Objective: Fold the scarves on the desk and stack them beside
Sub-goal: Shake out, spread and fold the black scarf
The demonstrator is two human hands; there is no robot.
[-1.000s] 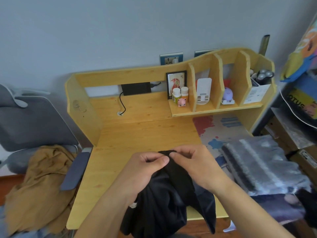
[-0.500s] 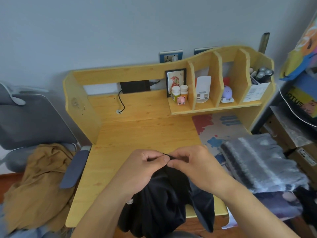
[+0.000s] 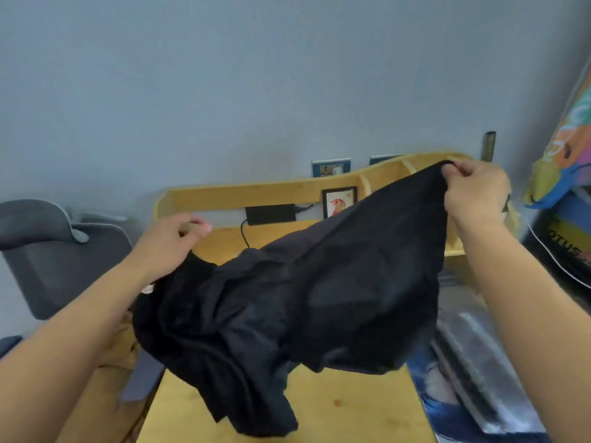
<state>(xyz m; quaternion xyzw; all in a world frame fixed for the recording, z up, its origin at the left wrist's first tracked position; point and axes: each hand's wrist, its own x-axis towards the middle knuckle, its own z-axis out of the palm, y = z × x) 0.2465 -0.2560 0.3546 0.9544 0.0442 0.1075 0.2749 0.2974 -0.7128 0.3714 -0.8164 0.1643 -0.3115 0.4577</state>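
A black scarf [image 3: 313, 298] hangs in the air above the wooden desk [image 3: 345, 407], stretched between my hands. My right hand [image 3: 473, 190] pinches one corner of it high up at the right, in front of the desk's shelf unit. My left hand [image 3: 169, 241] grips the cloth lower at the left, and the bunched remainder droops from there down towards the desk's front. A grey striped scarf [image 3: 473, 372] lies on the desk's right side, blurred and partly hidden by my right forearm.
A grey chair [image 3: 60, 251] stands at the left with a mustard cloth [image 3: 118, 350] on it. The desk's back carries a black adapter [image 3: 270, 214], a framed picture [image 3: 335, 203] and wooden dividers. Coloured boxes and bags [image 3: 563, 174] are piled at the right.
My hands, which pinched the scarf's edge close together low over the desk, have risen and spread apart. The scarf now hangs opened between them; the camera has tilted up.
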